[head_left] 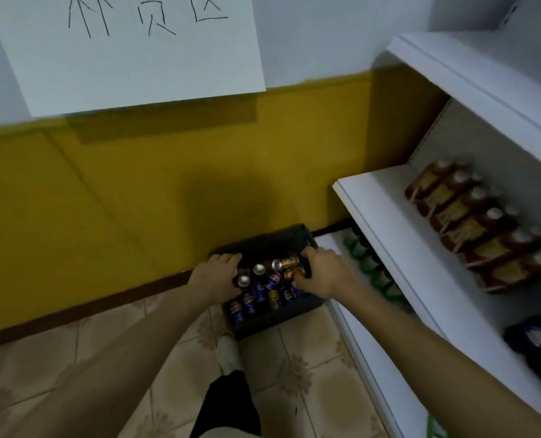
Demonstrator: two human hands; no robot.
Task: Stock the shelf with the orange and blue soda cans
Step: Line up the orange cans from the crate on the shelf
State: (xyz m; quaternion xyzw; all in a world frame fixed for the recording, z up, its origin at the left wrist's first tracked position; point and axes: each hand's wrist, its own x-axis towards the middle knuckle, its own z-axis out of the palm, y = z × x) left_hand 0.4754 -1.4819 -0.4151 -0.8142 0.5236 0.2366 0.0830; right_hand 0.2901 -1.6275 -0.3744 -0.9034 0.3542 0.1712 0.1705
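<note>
I'm seeing the soda cans (264,279) gleaming as glossy printed metal with bare silvery tops, inside a crate (275,238) that is looking like matt dark plastic. The shelf (389,216) is showing smooth white boards, the floor tiles (104,358) are shining faintly, and the sheet (136,58) is reading as matt paper.

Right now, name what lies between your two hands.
Head view: orange cans, blue cans and silver-topped upright cans, packed in the dark crate, fill the gap between left hand and right hand.

Fingertips of the left hand (220,275) and right hand (324,275) are buried among blurred cans (258,290), grips unreadable.
</note>
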